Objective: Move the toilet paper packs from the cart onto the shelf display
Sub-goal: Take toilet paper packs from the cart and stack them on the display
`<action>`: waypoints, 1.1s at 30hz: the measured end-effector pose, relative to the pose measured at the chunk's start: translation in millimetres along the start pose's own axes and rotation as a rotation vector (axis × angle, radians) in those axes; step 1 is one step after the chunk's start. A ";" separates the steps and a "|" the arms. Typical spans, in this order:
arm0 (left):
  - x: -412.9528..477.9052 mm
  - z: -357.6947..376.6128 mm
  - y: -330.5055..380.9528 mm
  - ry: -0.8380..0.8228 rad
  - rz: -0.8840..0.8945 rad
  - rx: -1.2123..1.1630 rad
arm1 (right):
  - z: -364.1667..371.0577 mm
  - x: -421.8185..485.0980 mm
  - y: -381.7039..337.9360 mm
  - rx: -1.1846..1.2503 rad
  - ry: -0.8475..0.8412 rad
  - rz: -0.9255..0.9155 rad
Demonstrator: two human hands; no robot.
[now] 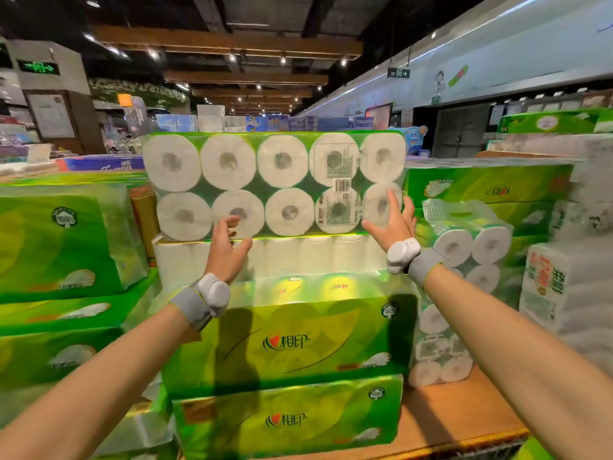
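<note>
**Head view: both hands at the ten-roll pack on top of the display stack**

Both arms reach forward and up. The right hand is spread flat, fingers straight, against the lower right corner of the toilet paper pack, gripping nothing. The left hand hovers at the pack's lower edge, left of centre, with its fingers loosely bent and nothing held in them. From where I stand I can't say whether its fingertips touch the wrap. Each wrist wears a grey strap with a white pod: the left wrist band and the right wrist band.

The pack stands on its long side at the top of the middle stack. Its roll ends face us, five over five in green-tinted wrap, with a barcode label toward the right end. It rests on a white pack lying with the sides of its rolls showing. Under that come a green pack with a red heart logo and a lower green pack at the front edge of the wooden display base.

Along the left edge of the display sit more green packs, stacked lower. At the right edge are roll-end packs, just beside the middle stack.
</note>
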State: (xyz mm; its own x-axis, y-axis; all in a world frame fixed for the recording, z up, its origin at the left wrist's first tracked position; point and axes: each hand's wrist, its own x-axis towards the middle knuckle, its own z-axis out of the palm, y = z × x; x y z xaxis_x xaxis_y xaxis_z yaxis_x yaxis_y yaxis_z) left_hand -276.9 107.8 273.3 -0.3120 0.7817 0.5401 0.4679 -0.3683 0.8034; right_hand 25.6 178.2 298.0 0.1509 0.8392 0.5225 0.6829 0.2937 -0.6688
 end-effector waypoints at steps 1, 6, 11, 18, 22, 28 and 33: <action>-10.8 12.3 2.4 -0.060 0.015 -0.019 | -3.2 -12.6 8.6 0.004 -0.029 0.004; -60.7 78.3 15.5 -0.346 0.046 -0.042 | -25.9 -66.1 73.0 -0.065 -0.084 0.048; -110.7 132.4 14.6 -0.556 0.070 -0.037 | -57.0 -122.1 136.7 -0.131 -0.167 0.162; -207.5 227.1 7.9 -0.915 0.077 -0.017 | -115.2 -225.4 239.9 -0.253 -0.213 0.391; -253.1 265.2 6.8 -1.103 0.056 -0.018 | -145.2 -267.2 283.2 -0.305 -0.245 0.471; -323.6 324.5 2.3 -1.285 0.025 0.101 | -191.6 -320.0 340.3 -0.347 -0.271 0.588; -352.9 340.8 7.2 -1.308 -0.002 0.180 | -199.4 -333.9 363.4 -0.406 -0.344 0.689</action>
State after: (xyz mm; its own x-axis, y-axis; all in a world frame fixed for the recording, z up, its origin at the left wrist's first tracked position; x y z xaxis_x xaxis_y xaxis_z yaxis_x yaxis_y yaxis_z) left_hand 118.3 0.9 2.9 0.6634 0.7257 -0.1823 0.6027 -0.3739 0.7049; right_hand 365.9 -86.6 -14.1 0.4450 0.8807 -0.1622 0.7306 -0.4618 -0.5030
